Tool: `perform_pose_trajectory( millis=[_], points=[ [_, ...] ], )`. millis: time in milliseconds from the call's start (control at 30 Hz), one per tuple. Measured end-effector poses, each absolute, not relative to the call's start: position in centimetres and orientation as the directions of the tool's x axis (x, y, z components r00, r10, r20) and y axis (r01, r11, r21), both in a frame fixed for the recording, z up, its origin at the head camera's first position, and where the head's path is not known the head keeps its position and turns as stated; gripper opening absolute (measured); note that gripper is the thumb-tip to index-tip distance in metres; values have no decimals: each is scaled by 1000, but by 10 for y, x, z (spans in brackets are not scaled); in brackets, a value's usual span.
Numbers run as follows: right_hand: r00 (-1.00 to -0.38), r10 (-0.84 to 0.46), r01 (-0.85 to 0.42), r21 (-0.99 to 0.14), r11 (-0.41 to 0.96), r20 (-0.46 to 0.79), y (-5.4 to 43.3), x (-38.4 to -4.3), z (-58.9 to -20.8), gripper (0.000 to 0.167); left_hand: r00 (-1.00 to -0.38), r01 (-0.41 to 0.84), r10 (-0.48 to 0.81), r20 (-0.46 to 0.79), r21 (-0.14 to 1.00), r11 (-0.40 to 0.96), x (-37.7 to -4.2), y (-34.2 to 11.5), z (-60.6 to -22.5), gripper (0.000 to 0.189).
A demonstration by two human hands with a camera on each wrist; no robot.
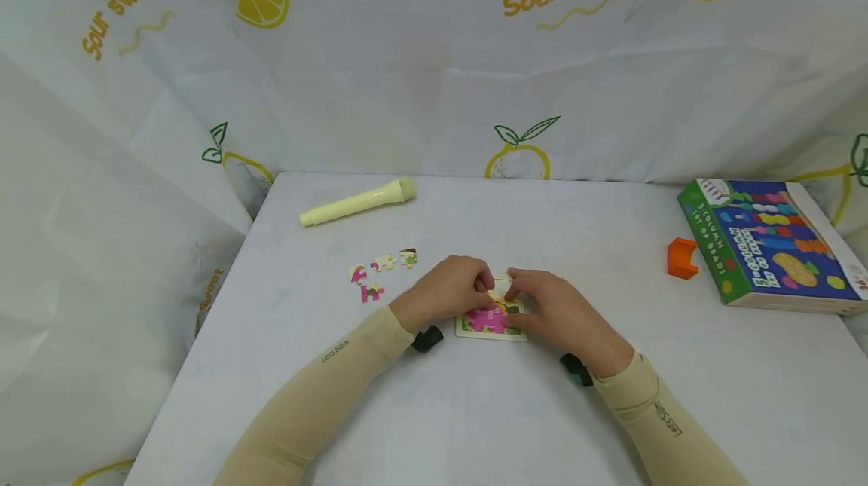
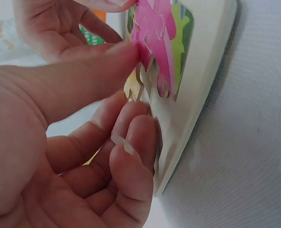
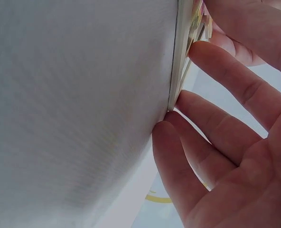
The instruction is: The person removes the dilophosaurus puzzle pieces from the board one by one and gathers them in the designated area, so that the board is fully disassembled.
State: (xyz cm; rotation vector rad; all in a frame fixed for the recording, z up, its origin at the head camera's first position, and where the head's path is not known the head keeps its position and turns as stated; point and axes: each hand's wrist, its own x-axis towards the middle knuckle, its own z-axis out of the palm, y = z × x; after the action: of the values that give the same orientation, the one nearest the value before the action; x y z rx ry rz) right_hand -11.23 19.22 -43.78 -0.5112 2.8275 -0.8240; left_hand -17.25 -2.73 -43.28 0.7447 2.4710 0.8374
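A small puzzle board (image 1: 472, 334) with a pale frame lies on the table between the hands, its lower part filled with pink and green pieces. The left hand (image 1: 449, 288) is bent over the board's upper left; in the left wrist view its thumb and forefinger pinch a yellowish puzzle piece (image 2: 133, 86), largely covered by the fingers. Along the board's right side and top edge, the right hand (image 1: 566, 314) touches it with spread fingertips. In the right wrist view the fingers (image 3: 216, 114) lean against the board's edge, and its thumb reaches onto the pieces.
Several loose puzzle pieces (image 1: 372, 291) lie left of the board. Behind them is a pale yellow microphone-shaped stick (image 1: 356, 203). At the right stand an orange plastic block (image 1: 681, 258) and a bead-set box (image 1: 773, 245). Patterned white cloth hangs behind the table.
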Motion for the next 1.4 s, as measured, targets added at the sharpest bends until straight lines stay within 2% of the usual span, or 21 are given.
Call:
perform_pose_trajectory(
  millis=[200, 500, 767, 967, 1133, 1400],
  points=[
    [-932, -359, -270, -547, 792, -59, 192, -113, -438, 24, -766, 368, 615, -188, 656, 659, -173, -28, -431, 5],
    [-933, -352, -258, -559, 788, -66, 192, -114, -436, 23, -771, 339, 606, -198, 677, 653, -175, -29, -430, 9],
    [-933, -347, -239, -567, 788, -90, 192, -114, -437, 23, -763, 298, 616, -195, 740, 603, -182, -44, -424, 12],
    [-936, -325, -199, -559, 805, -135, 189, -114, -437, 25, -807, 258, 554, -204, 722, 642, -189, -78, -412, 11],
    [-937, -328, -205, -568, 797, -121, 189, -112, -438, 25, -844, 195, 483, -232, 708, 679, -192, -123, -411, 11],
    [-937, -331, -211, -572, 793, -114, 191, -112, -439, 23, -869, 131, 425, -254, 710, 692, -195, -170, -415, 14]
  ],
)
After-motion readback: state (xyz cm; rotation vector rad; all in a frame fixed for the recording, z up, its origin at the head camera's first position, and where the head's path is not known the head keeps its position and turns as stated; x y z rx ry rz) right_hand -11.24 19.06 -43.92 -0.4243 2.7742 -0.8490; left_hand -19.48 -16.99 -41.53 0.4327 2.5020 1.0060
